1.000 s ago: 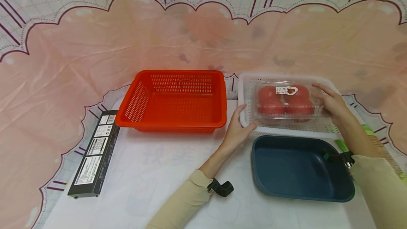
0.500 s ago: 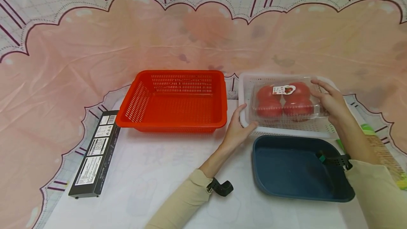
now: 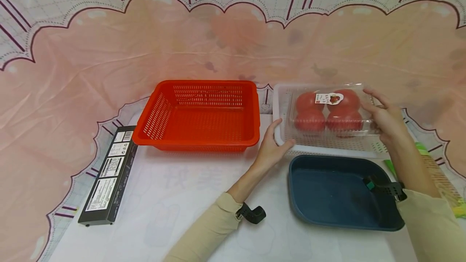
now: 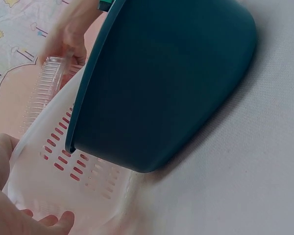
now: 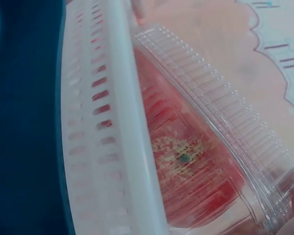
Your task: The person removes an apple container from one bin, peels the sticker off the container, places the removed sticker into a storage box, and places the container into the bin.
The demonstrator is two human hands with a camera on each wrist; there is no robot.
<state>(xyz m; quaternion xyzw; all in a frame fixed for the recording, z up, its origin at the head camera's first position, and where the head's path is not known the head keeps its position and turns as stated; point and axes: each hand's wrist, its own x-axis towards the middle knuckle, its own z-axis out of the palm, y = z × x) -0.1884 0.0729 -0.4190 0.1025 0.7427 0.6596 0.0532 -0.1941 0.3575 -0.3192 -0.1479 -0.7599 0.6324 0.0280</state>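
Observation:
My right hand (image 3: 387, 118) holds the right end of a clear plastic box (image 3: 329, 99) with several red tomatoes (image 3: 309, 120) and a label on its lid. The box is over the white slotted basket (image 3: 335, 151), and the right wrist view shows its ribbed edge (image 5: 210, 93) slanting above the basket's rim. At the basket's left end, my left hand (image 3: 271, 144) grips the front corner, thumb and index finger spread along the rim. The left wrist view shows fingertips (image 4: 64, 220) against the outer wall of that basket.
A dark blue basin (image 3: 338, 193) stands in front of the white basket. Left of both is a red slotted basket (image 3: 207, 116). A long black box (image 3: 105, 177) with white labels lies at the far left. At the right edge, a green-and-tan package (image 3: 437, 169) is partly behind my arm.
The tomato box has risen a little and tilted, its far right corner now higher, in my right hand. My left hand and the white basket have stayed in place.

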